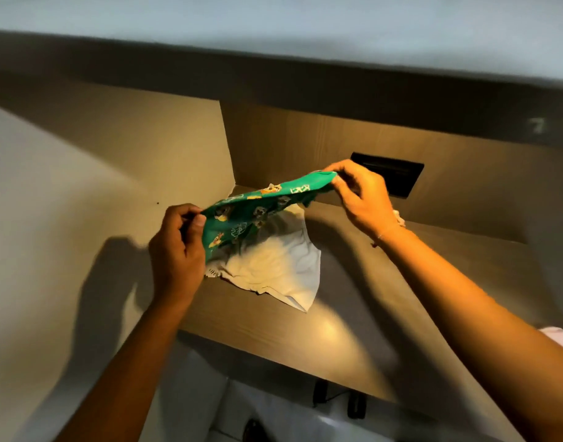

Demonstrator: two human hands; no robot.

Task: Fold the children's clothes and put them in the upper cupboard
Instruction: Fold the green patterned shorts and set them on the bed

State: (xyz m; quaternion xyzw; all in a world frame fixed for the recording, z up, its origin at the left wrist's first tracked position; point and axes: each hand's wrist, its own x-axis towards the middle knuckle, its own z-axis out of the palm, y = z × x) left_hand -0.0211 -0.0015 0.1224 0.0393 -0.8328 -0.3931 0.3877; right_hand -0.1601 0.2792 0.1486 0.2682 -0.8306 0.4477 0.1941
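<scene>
A green children's garment (254,212) with small cartoon prints is stretched in the air between both hands, above the cupboard shelf (353,339). My left hand (176,253) pinches its lower left edge. My right hand (361,196) pinches its upper right edge, further back. Under the green piece a white garment (283,269) lies crumpled on the wooden shelf, partly hidden by the green cloth and my left hand.
The cupboard's left side wall (139,148) stands close beside my left hand. A black rectangular panel (391,173) sits on the back wall behind my right hand. A bit of pale cloth (561,338) shows at the right edge. Dark objects (356,406) lie below the shelf.
</scene>
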